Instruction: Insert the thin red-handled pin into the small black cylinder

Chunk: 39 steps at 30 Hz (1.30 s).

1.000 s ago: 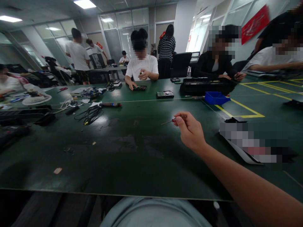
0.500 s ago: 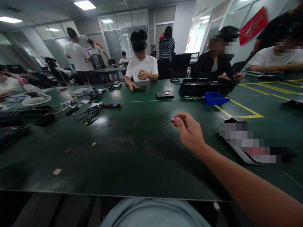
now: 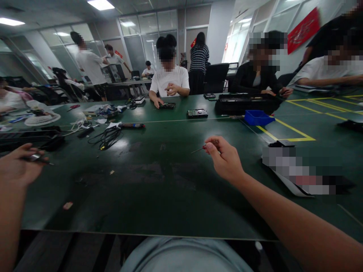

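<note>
My right hand (image 3: 225, 156) is closed around the handle of a small screwdriver (image 3: 204, 147) above the green table (image 3: 159, 207). The screwdriver has a red and amber handle, and its thin metal shaft points left, clear of any object. At the left edge, my left hand (image 3: 21, 164) holds a slim dark tool (image 3: 35, 158) with a silvery part and a narrow tip pointing right. Its exact kind is hard to make out, since the fingers cover part of it. The two hands are wide apart.
Coiled black cable (image 3: 106, 138) lies by a pen-shaped tool (image 3: 132, 125). A hard drive (image 3: 197, 113), a blue bin (image 3: 258, 118) and a long black housing (image 3: 246, 104) stand farther back. At right lies a blurred packet (image 3: 295, 175). A co-worker (image 3: 170, 81) sits opposite.
My left hand has come into view at the left edge with the slim dark tool in it. My right hand with the screwdriver has shifted slightly left.
</note>
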Tool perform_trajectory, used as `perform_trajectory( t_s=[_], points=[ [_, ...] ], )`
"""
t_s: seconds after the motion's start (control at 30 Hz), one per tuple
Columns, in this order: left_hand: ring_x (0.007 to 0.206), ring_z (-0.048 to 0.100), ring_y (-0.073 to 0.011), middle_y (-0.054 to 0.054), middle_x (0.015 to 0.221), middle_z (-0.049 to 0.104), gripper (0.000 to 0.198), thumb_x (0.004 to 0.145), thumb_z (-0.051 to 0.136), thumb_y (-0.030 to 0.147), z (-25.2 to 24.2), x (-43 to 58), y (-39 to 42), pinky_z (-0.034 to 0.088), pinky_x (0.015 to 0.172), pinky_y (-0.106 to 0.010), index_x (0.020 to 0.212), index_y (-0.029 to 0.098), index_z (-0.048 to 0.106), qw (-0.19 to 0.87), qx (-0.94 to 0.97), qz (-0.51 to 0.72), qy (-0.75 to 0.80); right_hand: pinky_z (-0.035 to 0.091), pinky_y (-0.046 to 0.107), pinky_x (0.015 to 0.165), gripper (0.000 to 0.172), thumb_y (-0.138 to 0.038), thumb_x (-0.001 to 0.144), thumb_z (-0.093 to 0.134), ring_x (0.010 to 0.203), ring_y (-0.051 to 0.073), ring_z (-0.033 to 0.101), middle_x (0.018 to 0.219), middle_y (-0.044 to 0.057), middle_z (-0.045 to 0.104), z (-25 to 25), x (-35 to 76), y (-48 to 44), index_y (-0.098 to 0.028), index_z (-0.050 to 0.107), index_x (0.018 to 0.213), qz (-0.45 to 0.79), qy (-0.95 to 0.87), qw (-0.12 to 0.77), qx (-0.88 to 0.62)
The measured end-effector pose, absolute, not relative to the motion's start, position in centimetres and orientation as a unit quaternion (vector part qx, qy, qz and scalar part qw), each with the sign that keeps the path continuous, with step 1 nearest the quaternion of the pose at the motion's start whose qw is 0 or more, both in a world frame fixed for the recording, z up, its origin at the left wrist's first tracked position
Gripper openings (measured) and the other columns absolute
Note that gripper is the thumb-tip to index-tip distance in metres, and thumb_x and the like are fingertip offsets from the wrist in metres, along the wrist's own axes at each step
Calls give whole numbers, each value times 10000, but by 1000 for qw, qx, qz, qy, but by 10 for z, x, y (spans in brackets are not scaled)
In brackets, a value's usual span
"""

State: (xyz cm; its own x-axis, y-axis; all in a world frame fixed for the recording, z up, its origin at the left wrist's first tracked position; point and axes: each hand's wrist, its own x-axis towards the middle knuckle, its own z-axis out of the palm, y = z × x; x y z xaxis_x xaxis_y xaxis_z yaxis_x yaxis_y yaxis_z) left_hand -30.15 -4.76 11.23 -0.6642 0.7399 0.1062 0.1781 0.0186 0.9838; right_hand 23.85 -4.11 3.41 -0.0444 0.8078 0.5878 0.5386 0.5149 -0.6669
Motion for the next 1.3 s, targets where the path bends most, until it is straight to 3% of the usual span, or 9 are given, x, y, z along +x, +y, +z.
perform_trajectory(
  t_s=[0.07,0.17,0.27,0.4,0.63,0.77,0.87,1.03,1.3],
  points=[
    [737,553,-17,146,614,550,409,799,380,-170,107,-281,-28,429,829,-225,1008,132,560,293,308,630,649,526,350,693,231,-410,998,483,760,202,693,861,50,706,34,239,-41,-218,606,1034,134,-712,500,-474],
    [808,583,-37,123,720,619,395,829,414,-133,104,-229,-12,445,858,-219,1041,146,595,382,359,582,622,520,342,695,231,-411,996,493,749,198,693,837,42,706,35,240,-41,-216,616,1019,132,-714,498,-475],
    [890,617,-84,38,877,678,311,850,552,-32,99,-169,-6,462,821,-196,1097,148,609,462,433,490,599,507,328,672,233,-408,994,499,727,190,686,818,36,707,36,241,-41,-214,628,996,127,-717,493,-476],
    [998,650,-168,-64,1129,676,346,768,721,91,86,-98,-6,499,906,-298,1095,149,623,554,543,379,505,488,311,645,226,-395,986,514,699,180,676,782,24,701,39,240,-44,-210,640,966,116,-721,490,-476],
    [1074,649,-194,-83,1158,698,500,775,710,88,65,-2,-12,468,1007,-379,1255,180,607,521,680,283,430,460,291,614,237,-393,970,540,643,167,659,708,8,688,45,238,-48,-205,636,862,100,-727,482,-479],
    [993,666,-203,-72,1097,713,434,736,740,52,50,27,-18,502,928,-349,1146,164,654,459,707,292,452,458,286,616,220,-387,972,545,632,160,660,700,-3,686,44,239,-48,-208,638,885,93,-721,491,-480],
    [983,658,-204,-40,1073,716,353,756,744,75,38,32,-23,500,909,-335,1084,194,694,384,750,287,456,455,283,614,214,-381,976,544,612,150,647,684,-11,673,44,239,-48,-211,635,884,83,-720,498,-477],
    [1148,596,-220,-29,1210,691,381,815,715,104,19,21,-20,423,1054,-379,1169,244,693,295,823,262,408,473,291,617,213,-388,981,540,611,154,656,693,-8,678,42,237,-48,-211,619,892,89,-709,514,-475],
    [1155,584,-240,-38,1214,673,420,868,683,199,10,16,-15,436,1044,-411,1278,281,642,286,820,276,412,549,341,692,226,-407,984,532,748,200,732,823,40,746,37,236,-47,-212,628,1049,150,-697,521,-470]
  ],
)
